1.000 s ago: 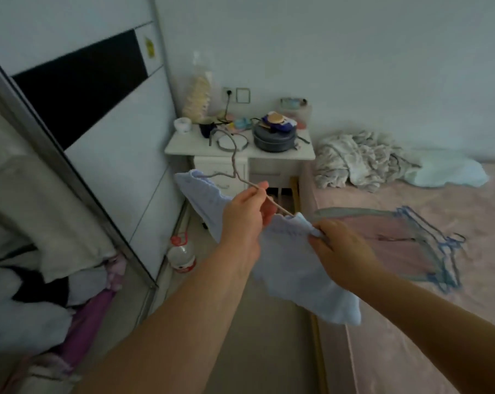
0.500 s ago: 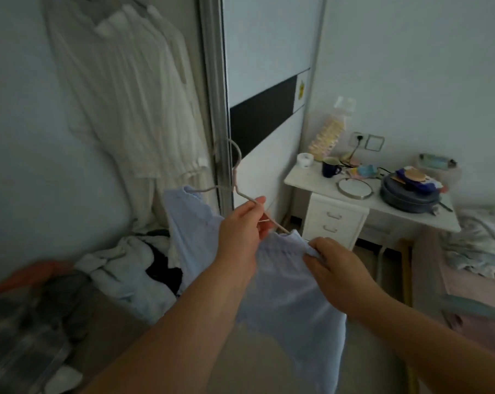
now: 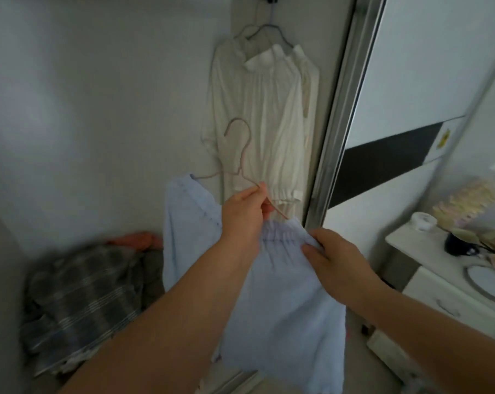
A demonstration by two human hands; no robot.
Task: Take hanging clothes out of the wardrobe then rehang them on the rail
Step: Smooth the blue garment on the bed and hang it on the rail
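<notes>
Wardrobe [image 3: 126, 109] is seen open; inside, white garments [image 3: 269, 115] are hung on wire hangers at the back, right next to the sliding door [image 3: 337, 115], and a plaid pile [image 3: 81, 291] with something orange is heaped on the floor. A pale blue garment [image 3: 280, 302], elastic gathered waist, is held in front of the wardrobe. Its thin pinkish hanger [image 3: 240, 155] is pinched by left hand [image 3: 244, 214] fingers; the waistband is gripped by the curled right hand [image 3: 337, 260].
</notes>
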